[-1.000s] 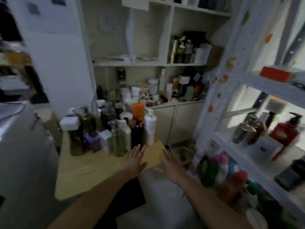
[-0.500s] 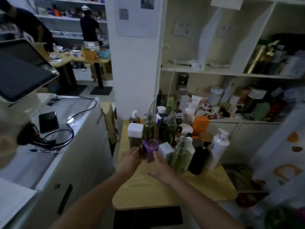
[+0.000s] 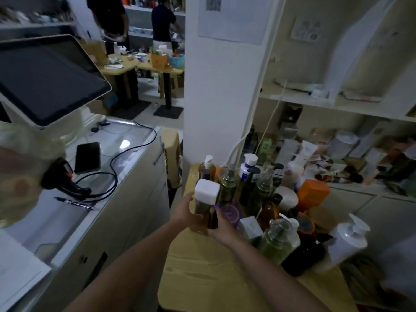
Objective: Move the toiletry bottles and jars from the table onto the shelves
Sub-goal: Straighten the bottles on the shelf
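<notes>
Wooden bench (image 3: 202,278) at lower centre of frame, cluttered; left grip (image 3: 183,213) and right grip (image 3: 222,230) both curled round white-capped amber bottle (image 3: 202,212) at bench's upper-left corner, just beside purple jar (image 3: 229,213); lifted or standing, can't tell

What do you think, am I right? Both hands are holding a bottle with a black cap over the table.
Not quite: the cap is white, not black. The head view shows the left hand and right hand holding the bottle with its white cap over the table.
</notes>
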Action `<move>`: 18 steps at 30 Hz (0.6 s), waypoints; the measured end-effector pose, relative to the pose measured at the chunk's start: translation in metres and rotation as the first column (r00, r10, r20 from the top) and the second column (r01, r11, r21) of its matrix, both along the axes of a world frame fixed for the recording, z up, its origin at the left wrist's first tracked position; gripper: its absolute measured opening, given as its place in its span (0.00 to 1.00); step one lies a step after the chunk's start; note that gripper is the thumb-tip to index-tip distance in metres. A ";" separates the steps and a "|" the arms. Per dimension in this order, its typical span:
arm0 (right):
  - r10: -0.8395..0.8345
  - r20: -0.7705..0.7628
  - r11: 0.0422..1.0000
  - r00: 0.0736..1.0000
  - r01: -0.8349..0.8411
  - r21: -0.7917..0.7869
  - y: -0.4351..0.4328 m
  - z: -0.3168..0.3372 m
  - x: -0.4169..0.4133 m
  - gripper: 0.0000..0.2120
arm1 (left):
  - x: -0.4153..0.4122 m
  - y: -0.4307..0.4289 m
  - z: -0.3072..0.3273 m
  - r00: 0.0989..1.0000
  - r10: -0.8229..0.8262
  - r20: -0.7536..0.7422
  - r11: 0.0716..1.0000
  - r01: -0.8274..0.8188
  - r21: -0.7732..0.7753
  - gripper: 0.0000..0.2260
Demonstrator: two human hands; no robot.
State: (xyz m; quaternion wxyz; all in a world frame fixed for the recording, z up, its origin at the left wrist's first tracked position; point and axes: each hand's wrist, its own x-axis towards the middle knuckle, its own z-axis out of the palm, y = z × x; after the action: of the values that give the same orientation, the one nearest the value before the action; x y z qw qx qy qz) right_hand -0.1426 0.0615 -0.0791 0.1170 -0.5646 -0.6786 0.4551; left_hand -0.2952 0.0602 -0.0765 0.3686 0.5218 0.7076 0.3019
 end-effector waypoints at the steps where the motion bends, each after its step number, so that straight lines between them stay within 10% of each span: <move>1: -0.009 -0.015 1.000 1.000 0.009 -0.010 0.007 -0.004 -0.001 0.40 | 0.000 0.005 0.000 1.000 -0.019 0.009 1.000 0.019 -0.014 0.36; 9: -0.023 -0.084 0.986 0.996 0.009 -0.164 0.047 -0.027 -0.017 0.21 | 0.004 0.039 -0.014 0.999 -0.049 0.013 0.985 0.051 -0.167 0.24; 18: 0.001 -0.069 0.989 0.998 -0.011 -0.146 0.043 -0.028 -0.017 0.23 | 0.006 0.026 -0.016 0.996 0.069 0.060 0.996 -0.066 -0.052 0.16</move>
State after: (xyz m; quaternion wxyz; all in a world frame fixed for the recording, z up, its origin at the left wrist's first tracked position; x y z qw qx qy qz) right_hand -0.1594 0.1047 -0.1073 0.0970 -0.5536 -0.6406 0.5233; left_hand -0.2896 0.0860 -0.0921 0.3930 0.4786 0.7204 0.3122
